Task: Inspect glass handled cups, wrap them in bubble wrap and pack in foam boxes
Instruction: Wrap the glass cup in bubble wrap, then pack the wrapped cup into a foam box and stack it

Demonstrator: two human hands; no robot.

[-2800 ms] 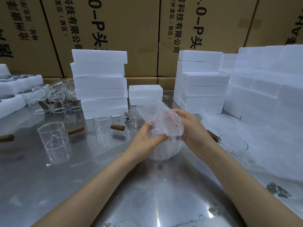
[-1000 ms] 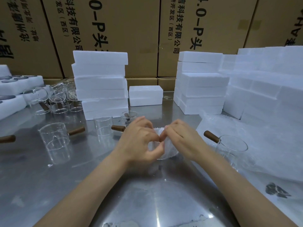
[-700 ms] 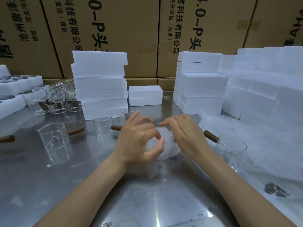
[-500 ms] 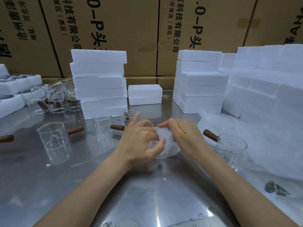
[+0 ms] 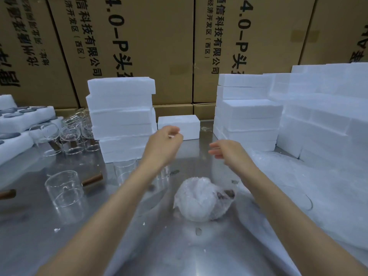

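Head view. I see a wrapped cup point(image 5: 201, 200), bundled in bubble wrap with a dark handle end showing at its right side, lying on the steel desk point(image 5: 179, 251) between my two forearms, touched by neither hand. The left hand point(image 5: 164, 141) is raised above the desk in front of a single foam box point(image 5: 179, 126), its grip loosely curled; a small pale speck shows at the fingertips, and I cannot tell whether it is pinched. The right hand point(image 5: 229, 151) hovers near it, fingers relaxed and apart, holding nothing. Left of centre stands a bare glass cup point(image 5: 63, 189) with a brown handle, and a second glass point(image 5: 125, 172) is partly hidden behind the left forearm. More glasses point(image 5: 73, 132) cluster at far left beside a stack of foam boxes point(image 5: 121, 118). Another foam stack point(image 5: 247, 114) stands right of centre. Loose bubble wrap sheets point(image 5: 310, 192) cover the desk at right. Cardboard cartons point(image 5: 139, 42) form the backdrop.
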